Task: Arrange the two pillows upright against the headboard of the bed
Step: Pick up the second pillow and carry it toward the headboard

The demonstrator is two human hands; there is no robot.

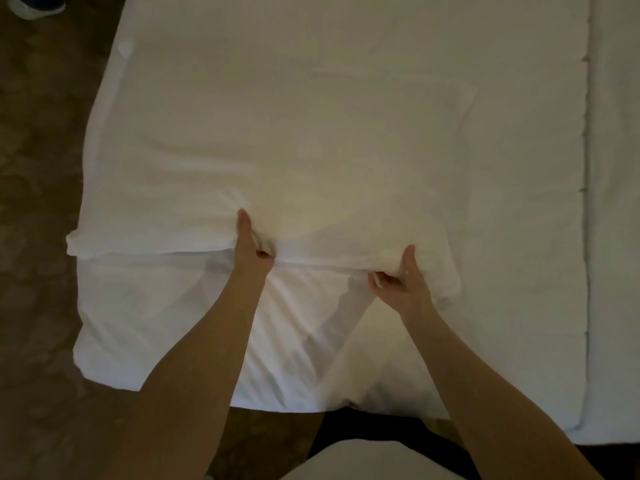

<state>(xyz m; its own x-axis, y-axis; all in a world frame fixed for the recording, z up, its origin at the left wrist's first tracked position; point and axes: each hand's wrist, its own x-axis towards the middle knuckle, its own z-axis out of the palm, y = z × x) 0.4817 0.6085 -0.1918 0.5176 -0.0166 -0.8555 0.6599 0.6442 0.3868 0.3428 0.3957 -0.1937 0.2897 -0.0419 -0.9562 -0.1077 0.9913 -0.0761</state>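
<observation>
A white pillow lies flat across the white bed, its near edge toward me. My left hand is shut on that near edge left of centre, thumb on top and fingers curled under. My right hand grips the same edge near the pillow's right corner. A second white pillow lies underneath and nearer to me, partly covered by the first one and by my forearms. No headboard is in view.
Dark patterned carpet runs along the left of the bed and in front of it. A piped seam runs down the bedding at the right. A blue and white object sits on the floor at top left.
</observation>
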